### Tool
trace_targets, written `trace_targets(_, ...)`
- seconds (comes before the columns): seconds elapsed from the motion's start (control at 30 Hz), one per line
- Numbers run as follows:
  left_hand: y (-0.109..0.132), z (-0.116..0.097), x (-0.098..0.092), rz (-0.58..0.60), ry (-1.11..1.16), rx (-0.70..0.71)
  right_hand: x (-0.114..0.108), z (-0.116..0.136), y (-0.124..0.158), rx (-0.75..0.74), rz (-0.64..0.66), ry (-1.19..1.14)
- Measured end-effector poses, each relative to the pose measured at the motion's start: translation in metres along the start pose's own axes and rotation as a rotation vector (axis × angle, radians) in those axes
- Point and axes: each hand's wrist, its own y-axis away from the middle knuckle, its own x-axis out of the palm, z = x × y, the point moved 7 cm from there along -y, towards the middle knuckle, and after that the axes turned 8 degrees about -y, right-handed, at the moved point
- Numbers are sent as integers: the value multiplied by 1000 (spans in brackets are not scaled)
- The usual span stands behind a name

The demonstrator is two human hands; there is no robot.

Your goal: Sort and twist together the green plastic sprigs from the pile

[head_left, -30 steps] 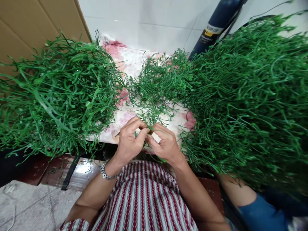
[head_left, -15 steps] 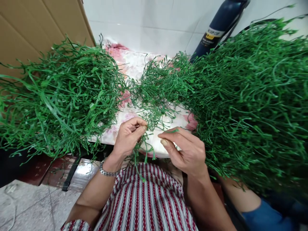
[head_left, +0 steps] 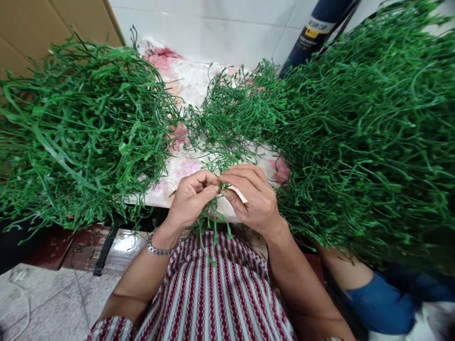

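Pinching thin green plastic sprig between left hand and right hand, fingers closed tight on stem, tips meeting. Dangling wiry strands toward 6 o'clock, over striped shirt. Resting at near edge of floral-cloth counter. Flanking: tangled springy green heaps at 9 o'clock and 3 o'clock.

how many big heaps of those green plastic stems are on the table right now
2. One heap lies on the left of the table; a larger heap fills the right side, its edge spreading toward the middle. More could lie outside the picture.
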Motion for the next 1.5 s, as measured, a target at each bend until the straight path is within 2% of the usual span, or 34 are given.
trace_targets(0.1,2,0,-1,-15,-46,71,0,0,5,-35,-26,75)
trace_targets(0.3,4,1,-1,-5,-141,105,-2,1,10,-66,-63,193)
trace_targets(0.5,5,-2,-1,-27,-190,170,1,-1,11,-60,-10,177)
trace_targets(0.7,5,-2,1,-27,-329,163,3,-2,11,-25,29,181)
trace_targets(0.9,3,0,5,29,-365,145,-1,3,9,-50,-1,142)
trace_targets(1.13,3,3,6,34,-383,127,5,-10,12,132,33,-181)
trace_targets(1.3,5,-2,3,-44,-481,177,8,-19,17,315,57,-161)
trace_targets(1.5,8,-8,12,-49,-694,300,7,-22,18,322,190,-187)
